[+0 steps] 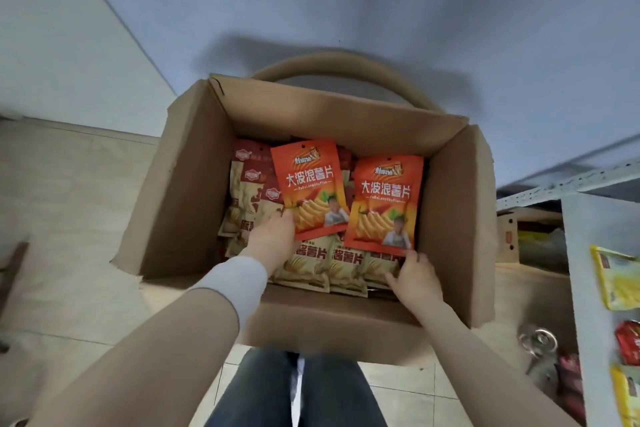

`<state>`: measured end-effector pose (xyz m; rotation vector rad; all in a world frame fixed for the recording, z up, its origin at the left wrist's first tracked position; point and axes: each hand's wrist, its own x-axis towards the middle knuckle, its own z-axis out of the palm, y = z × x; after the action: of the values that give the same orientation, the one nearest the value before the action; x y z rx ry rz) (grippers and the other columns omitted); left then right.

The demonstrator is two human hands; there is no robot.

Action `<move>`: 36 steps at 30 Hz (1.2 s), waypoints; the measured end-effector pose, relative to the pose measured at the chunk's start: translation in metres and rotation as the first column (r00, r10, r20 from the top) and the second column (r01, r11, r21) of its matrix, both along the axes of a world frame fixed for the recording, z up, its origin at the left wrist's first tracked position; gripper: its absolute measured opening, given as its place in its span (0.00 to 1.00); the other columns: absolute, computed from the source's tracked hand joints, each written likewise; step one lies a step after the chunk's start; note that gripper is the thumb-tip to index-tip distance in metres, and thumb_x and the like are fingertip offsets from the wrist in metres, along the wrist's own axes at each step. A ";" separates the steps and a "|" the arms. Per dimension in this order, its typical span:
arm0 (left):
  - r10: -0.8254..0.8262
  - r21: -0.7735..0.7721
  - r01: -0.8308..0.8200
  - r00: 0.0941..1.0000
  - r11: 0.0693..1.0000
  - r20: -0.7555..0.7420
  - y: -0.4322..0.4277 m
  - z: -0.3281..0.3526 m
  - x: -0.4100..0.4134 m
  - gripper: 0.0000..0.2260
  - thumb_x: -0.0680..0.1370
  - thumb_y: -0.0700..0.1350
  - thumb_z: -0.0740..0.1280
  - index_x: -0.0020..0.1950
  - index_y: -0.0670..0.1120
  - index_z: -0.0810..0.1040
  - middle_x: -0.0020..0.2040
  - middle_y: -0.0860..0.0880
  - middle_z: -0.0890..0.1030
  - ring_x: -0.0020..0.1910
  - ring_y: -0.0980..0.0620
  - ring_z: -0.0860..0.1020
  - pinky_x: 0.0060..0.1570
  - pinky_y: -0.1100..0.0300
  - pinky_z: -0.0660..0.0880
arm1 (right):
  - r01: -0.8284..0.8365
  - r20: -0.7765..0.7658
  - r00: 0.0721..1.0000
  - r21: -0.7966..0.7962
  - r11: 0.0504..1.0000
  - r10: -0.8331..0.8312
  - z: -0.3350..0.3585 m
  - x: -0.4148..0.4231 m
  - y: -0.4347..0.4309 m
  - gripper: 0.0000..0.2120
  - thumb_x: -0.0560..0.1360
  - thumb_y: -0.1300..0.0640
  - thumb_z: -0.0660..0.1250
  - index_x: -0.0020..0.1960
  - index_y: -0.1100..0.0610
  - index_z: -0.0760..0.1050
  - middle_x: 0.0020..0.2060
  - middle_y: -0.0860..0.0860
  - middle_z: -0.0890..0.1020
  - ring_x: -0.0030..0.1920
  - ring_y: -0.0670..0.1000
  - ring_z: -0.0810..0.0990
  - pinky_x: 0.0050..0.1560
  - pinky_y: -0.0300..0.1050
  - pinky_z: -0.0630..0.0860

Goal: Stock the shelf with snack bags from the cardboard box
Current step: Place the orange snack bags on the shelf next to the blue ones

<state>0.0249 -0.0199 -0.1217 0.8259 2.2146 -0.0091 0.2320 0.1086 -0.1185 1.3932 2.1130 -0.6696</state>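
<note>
An open cardboard box (187, 184) stands on the floor in front of me, its flaps up. Inside lie several snack bags, beige and dark red (311, 263). My left hand (273, 239) grips the bottom left corner of an orange snack bag (308, 184), held upright over the box's middle. My right hand (415, 274) pinches the bottom edge of a second orange snack bag (384, 204), upright at the box's right side. The two orange bags sit side by side, nearly touching. The shelf (588, 288) is at the far right edge.
The white shelf upright at the right carries yellow bags (616, 277) and a red bag (628, 340). A bunch of keys (536, 343) hangs by the shelf. A tan hoop (346, 62) rises behind the box. My legs (294, 392) are just below the box's near wall.
</note>
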 end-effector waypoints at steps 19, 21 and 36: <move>0.820 0.038 -0.870 0.478 0.492 0.315 0.071 -0.145 -0.066 0.29 0.67 0.50 0.77 0.63 0.42 0.71 0.59 0.45 0.80 0.59 0.45 0.77 0.61 0.52 0.72 | 0.717 -0.256 0.678 0.023 0.697 -0.689 -0.122 -0.055 0.069 0.36 0.66 0.49 0.75 0.68 0.58 0.64 0.63 0.56 0.74 0.65 0.58 0.72 0.61 0.57 0.72; 0.807 -0.006 -0.884 0.424 0.467 0.412 0.071 -0.141 -0.067 0.24 0.69 0.49 0.75 0.62 0.45 0.73 0.59 0.47 0.80 0.58 0.45 0.77 0.62 0.49 0.72 | 0.784 -0.214 0.586 -0.095 0.613 -0.782 -0.118 -0.057 0.072 0.32 0.68 0.52 0.75 0.66 0.57 0.65 0.60 0.55 0.76 0.61 0.57 0.75 0.57 0.54 0.72; 0.668 0.145 -0.904 0.399 0.403 0.628 0.048 -0.079 -0.052 0.11 0.75 0.49 0.70 0.55 0.49 0.74 0.48 0.52 0.80 0.51 0.49 0.78 0.57 0.52 0.73 | 0.662 -0.161 0.586 -0.470 0.584 -0.794 -0.070 -0.034 0.054 0.11 0.72 0.52 0.71 0.52 0.54 0.75 0.47 0.51 0.80 0.47 0.53 0.78 0.52 0.49 0.72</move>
<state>-0.0268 0.0285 -0.2011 -0.1843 1.8903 1.1696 0.1983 0.1622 -0.1884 2.0444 1.3972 -1.6758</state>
